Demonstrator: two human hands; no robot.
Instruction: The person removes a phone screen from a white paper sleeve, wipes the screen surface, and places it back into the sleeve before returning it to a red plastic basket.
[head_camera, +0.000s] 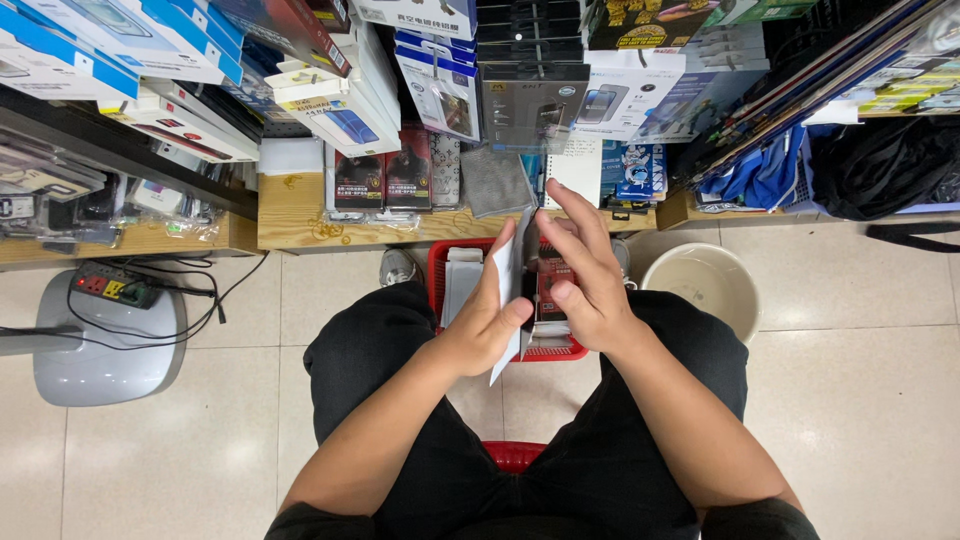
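Pale floor tiles are showing under a seated person in black trousers, and a red basket (440, 262) is sitting on the floor between the knees, serving as the landmark. Directly above the basket, the left hand (485, 325) is pinching a flat white packet (507, 268), thumb on the near face and fingers behind it, holding it upright on edge. Just right of it, still over the basket, the right hand (588, 280) is pressing against a thin dark piece beside the packet, fingers spread and raised; whether it is actually gripping that piece I cannot tell. Inside the basket, more flat packets are lying. Right of the basket, a cream bucket (705, 285) is standing on the tiles. Beyond the basket, a low wooden shelf (290, 215) is carrying boxed and bagged goods. Far left of the basket, a grey stool (105, 355) is bearing a power strip (110, 283).
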